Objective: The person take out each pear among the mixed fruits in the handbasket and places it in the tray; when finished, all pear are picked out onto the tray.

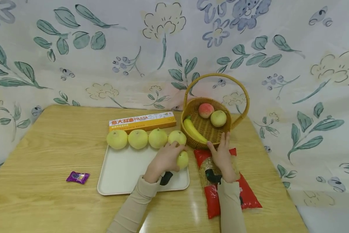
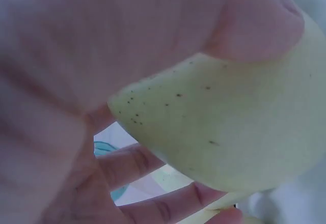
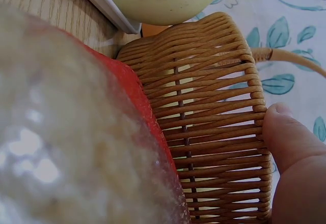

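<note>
My left hand (image 1: 166, 159) grips a round pale-yellow fruit (image 1: 182, 160) at the right side of a white tray (image 1: 122, 171). In the left wrist view the thumb lies across this speckled fruit (image 2: 229, 117), with fingers spread below. Several similar fruits (image 1: 138, 139) stand in a row along the tray's back. My right hand (image 1: 222, 158) reaches over a red bag (image 1: 245, 191) to the near rim of a wicker basket (image 1: 200, 145), fingers extended. In the right wrist view its thumb (image 3: 290, 137) touches the basket's rim. A banana (image 1: 194, 131), a peach (image 1: 206, 110) and a greenish fruit (image 1: 218, 118) lie inside.
Behind the fruit row lies an orange-and-white pasta box (image 1: 142, 122). A small purple packet (image 1: 78, 177) is left of the tray. The basket's tall handle (image 1: 218, 75) arches upward before a floral cloth (image 1: 151, 64) hanging behind the wooden table (image 1: 46, 145).
</note>
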The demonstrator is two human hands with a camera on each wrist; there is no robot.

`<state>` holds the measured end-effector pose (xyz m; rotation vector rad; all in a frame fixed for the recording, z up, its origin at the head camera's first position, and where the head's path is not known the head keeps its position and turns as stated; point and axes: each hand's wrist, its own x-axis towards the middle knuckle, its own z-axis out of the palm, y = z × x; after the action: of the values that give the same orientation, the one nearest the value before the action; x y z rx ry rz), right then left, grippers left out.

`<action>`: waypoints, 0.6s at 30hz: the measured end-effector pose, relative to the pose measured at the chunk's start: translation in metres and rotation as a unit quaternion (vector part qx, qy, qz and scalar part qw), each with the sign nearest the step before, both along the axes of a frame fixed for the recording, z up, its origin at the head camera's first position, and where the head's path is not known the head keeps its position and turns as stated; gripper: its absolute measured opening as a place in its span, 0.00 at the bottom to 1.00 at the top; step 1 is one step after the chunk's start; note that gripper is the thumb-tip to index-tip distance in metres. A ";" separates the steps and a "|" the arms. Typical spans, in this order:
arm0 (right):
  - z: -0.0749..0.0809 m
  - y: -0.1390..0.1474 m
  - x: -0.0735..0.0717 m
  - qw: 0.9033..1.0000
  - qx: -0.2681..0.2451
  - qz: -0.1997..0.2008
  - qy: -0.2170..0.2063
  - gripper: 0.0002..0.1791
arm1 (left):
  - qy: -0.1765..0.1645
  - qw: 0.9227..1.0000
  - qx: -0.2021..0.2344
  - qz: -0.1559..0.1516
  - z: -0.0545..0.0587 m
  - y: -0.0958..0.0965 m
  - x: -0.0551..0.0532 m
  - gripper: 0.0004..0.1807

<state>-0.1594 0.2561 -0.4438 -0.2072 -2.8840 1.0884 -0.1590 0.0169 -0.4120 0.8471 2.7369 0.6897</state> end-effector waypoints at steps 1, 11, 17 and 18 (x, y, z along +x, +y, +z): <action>0.000 0.000 0.000 1.000 0.001 -0.001 -0.001 0.47 | 0.002 1.000 0.002 0.001 0.000 0.000 0.000 0.37; 0.001 0.000 -0.001 1.000 0.012 -0.001 0.006 0.47 | 0.047 0.998 0.047 0.005 0.004 -0.001 0.001 0.28; 0.001 0.000 -0.001 1.000 0.007 -0.001 -0.004 0.48 | 0.017 0.998 0.060 0.023 0.017 0.002 0.001 0.24; 0.001 0.000 0.000 1.000 0.007 -0.001 -0.001 0.48 | 0.012 0.997 0.068 0.025 0.020 0.003 -0.001 0.23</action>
<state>-0.1598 0.2561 -0.4430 -0.2114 -2.8917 1.0687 -0.1595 0.0201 -0.3924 0.8202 2.7667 0.8894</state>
